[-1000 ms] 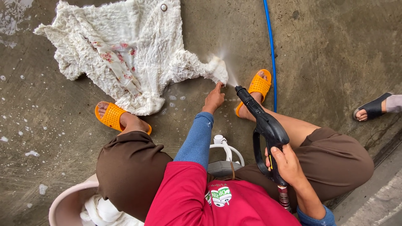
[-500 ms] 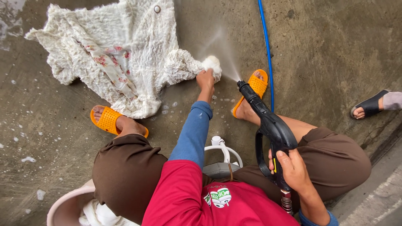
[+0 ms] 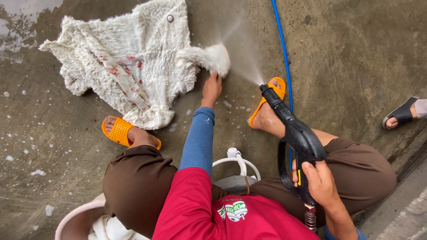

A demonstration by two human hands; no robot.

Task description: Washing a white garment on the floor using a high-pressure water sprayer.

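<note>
Since the earlier frame the left hand (image 3: 211, 88) has pushed farther up the frame, carrying the corner of the white garment (image 3: 133, 66) with it, and the spray now strikes higher on the concrete floor (image 3: 356, 58). That hand is closed on the bunched, soaked corner of the cloth, just above centre of the frame, fingers curled under the wet lump. The garment spreads from there into the upper left: thick, nubbly white fabric, crumpled into folds, with a strip of pink floral lining showing through its middle and one round button near its top edge. It lies flat on the wet floor, its lower edge close to the left orange sandal (image 3: 119, 131).

The right hand (image 3: 321, 183), at lower right, is clamped around the grip of a black pressure-washer gun (image 3: 291, 129), whose nozzle points up and left toward the held corner; a fan of water leaves the tip beside the right orange sandal (image 3: 272, 95). A blue hose (image 3: 283, 49) runs up the floor to the top edge.

At the lower left edge sits a pale pink basin (image 3: 73, 220) holding white cloth, partly hidden by the person's knee. Another person's foot in a black sandal (image 3: 402, 113) shows at the right edge.
</note>
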